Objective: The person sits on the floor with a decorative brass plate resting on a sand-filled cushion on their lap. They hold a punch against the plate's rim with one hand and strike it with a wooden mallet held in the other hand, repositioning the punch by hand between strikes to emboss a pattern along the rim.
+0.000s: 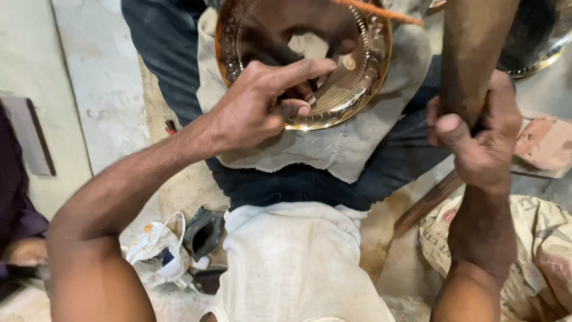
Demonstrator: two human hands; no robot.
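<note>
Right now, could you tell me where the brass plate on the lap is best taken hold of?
Probably at the near rim of the brass plate, from the left, as the left hand does: it lies tilted on the grey cloth, its raised edge exposed there.

We have one view only, from a camera on our head, facing steeply down our chest onto our lap. It sits close: our forearms enter from 7 and 5 o'clock and fill much of the picture. The brass plate (333, 71) on our lap lies toward 12 o'clock, the floor (101, 77) at 10 o'clock.
</note>
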